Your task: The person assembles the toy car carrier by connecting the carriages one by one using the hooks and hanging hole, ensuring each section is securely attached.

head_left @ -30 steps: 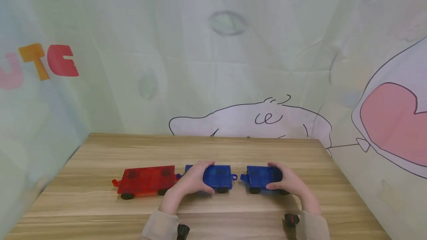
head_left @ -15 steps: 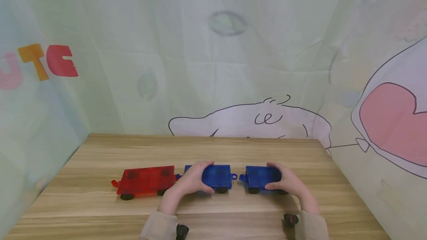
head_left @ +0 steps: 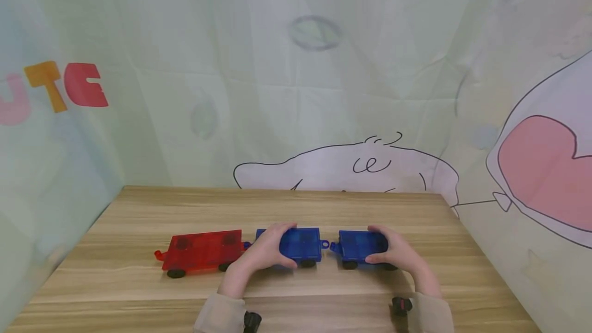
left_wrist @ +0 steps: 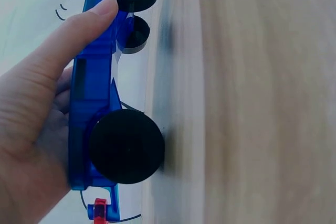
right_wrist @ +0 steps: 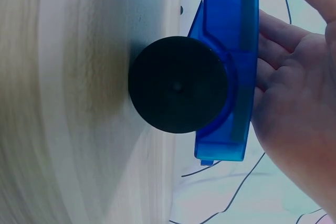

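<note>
Blue middle wagon (head_left: 301,244) partly behind left grip (head_left: 270,249) in head view

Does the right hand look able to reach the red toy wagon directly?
Probably not directly: the left hand and the blue toy wagon it grips stand between the right hand and the red toy wagon.

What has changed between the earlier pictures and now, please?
The right hand has moved the right blue car slightly left, toward the middle blue car. Both hands kept their grips; the left hand, the middle blue car and the red car stayed put.
</note>
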`<action>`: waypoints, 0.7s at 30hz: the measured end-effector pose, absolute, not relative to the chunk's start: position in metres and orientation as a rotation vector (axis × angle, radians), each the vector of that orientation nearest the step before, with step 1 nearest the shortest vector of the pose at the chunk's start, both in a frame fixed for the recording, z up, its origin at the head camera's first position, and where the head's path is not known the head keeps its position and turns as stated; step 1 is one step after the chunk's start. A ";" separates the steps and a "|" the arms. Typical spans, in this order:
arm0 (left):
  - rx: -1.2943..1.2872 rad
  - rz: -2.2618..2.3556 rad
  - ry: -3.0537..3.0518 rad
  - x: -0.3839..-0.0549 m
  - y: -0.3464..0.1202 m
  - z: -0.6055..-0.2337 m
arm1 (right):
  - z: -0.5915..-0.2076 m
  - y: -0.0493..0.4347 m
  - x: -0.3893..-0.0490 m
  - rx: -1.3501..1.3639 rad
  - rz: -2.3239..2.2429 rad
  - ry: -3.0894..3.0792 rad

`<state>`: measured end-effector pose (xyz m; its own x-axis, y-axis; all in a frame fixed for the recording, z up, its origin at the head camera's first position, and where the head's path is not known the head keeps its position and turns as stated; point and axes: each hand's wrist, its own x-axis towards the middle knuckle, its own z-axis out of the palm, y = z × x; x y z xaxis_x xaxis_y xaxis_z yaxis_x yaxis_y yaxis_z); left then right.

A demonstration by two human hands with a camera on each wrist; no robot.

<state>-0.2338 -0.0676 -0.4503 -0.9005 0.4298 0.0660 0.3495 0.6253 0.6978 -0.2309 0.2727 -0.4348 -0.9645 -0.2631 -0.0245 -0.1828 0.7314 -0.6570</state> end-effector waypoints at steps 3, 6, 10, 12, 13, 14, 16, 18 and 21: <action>0.654 1.138 2.736 -0.233 -0.068 -0.450 | -0.435 0.272 -0.231 -0.369 -1.050 2.815; 0.650 1.146 2.731 -0.233 -0.068 -0.450 | -0.436 0.270 -0.232 -0.372 -1.054 2.813; 0.653 1.160 2.727 -0.234 -0.068 -0.450 | -0.435 0.269 -0.231 -0.373 -1.062 2.804; 0.662 1.156 2.730 -0.234 -0.068 -0.450 | -0.435 0.269 -0.231 -0.376 -1.064 2.798; 0.661 1.158 2.727 -0.234 -0.068 -0.450 | -0.435 0.269 -0.232 -0.377 -1.066 2.796; 0.664 1.158 2.728 -0.234 -0.068 -0.450 | -0.435 0.268 -0.232 -0.377 -1.068 2.795; 0.663 1.161 2.726 -0.234 -0.068 -0.450 | -0.436 0.268 -0.232 -0.377 -1.068 2.794; 0.659 1.169 2.722 -0.233 -0.069 -0.450 | -0.436 0.268 -0.232 -0.375 -1.067 2.794; 0.664 1.174 2.719 -0.233 -0.069 -0.450 | -0.436 0.267 -0.232 -0.370 -1.061 2.793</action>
<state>-0.2331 -0.0687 -0.4497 -0.8988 0.4322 0.0736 0.3500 0.6063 0.7141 -0.2317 0.2668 -0.4358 -0.9614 -0.2729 -0.0352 -0.1807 0.7227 -0.6671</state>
